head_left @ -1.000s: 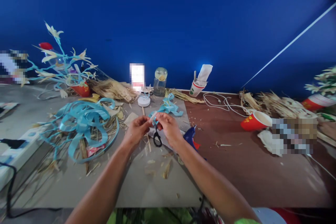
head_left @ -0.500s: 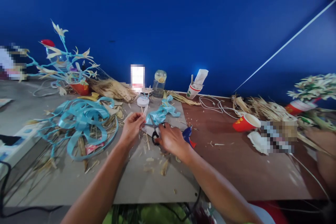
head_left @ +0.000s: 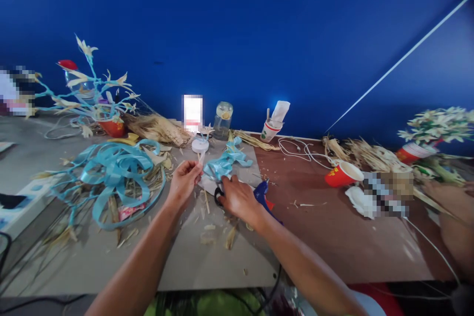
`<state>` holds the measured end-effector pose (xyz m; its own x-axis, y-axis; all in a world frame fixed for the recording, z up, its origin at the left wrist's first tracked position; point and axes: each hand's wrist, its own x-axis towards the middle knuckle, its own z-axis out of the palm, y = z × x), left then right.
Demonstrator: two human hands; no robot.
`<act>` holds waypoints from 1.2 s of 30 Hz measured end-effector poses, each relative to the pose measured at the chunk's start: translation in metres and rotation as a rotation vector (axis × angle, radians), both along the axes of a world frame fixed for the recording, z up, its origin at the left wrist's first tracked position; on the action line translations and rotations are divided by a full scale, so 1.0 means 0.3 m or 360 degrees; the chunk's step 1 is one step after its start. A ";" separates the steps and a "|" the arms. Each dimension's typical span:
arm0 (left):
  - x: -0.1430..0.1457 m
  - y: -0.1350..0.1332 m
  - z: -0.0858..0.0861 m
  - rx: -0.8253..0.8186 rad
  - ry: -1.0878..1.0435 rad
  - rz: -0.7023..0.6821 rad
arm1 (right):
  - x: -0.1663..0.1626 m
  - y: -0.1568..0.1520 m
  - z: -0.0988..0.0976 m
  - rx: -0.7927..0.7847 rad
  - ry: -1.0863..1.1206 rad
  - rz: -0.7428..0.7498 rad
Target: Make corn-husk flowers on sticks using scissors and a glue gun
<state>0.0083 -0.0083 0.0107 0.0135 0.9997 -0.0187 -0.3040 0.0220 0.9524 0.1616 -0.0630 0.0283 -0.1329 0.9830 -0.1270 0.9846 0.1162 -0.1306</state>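
Note:
My left hand (head_left: 187,177) is closed in a pinch on a pale, thin husk strip (head_left: 201,158) that points upward. To its right, my right hand (head_left: 237,196) lies low over the table, its fingers curled at a pair of scissors with a black handle (head_left: 218,196). The blades are mostly hidden. Just beyond both hands lies crumpled light-blue ribbon (head_left: 225,160). A blue glue gun (head_left: 262,191) is partly covered by my right wrist. Behind my left hand stands a small white round base (head_left: 200,146).
Loops of blue ribbon (head_left: 114,173) and husk scraps spread at left, near a blue-wrapped branch arrangement (head_left: 94,79). A glass jar (head_left: 223,119) and a paper cup (head_left: 271,130) stand by the wall. At right are a tipped red cup (head_left: 344,174) and another person's hand (head_left: 446,197).
The view has shifted slightly. My right hand stays at the scissors, and my left hand keeps its pinch on the husk strip. More of the glue gun shows beside my right wrist.

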 end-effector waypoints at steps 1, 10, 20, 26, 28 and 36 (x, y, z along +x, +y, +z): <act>0.000 -0.001 0.002 -0.0004 0.0001 0.0005 | 0.002 -0.003 0.006 0.0003 0.0017 -0.0027; -0.018 0.003 0.009 -0.0048 -0.0093 0.0050 | 0.105 0.029 0.021 -0.0100 0.1163 -0.0256; -0.014 0.013 -0.009 -0.0155 -0.0188 0.0015 | 0.036 -0.003 0.061 -0.0895 0.2792 -0.0564; -0.006 0.003 0.000 -0.0203 -0.0160 -0.0001 | -0.007 -0.005 0.042 -0.0686 0.3161 -0.0700; 0.001 -0.003 0.007 -0.0212 -0.0143 -0.0020 | -0.020 0.009 0.034 -0.0499 0.3023 -0.0645; 0.013 -0.011 0.024 -0.0284 -0.0194 -0.0047 | -0.051 0.070 -0.042 0.0025 0.2248 -0.0287</act>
<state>0.0122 -0.0117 0.0177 0.0557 0.9798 -0.1921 -0.4131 0.1978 0.8889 0.1463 -0.0420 0.0156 -0.0115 0.9998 0.0158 0.0319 0.0162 -0.9994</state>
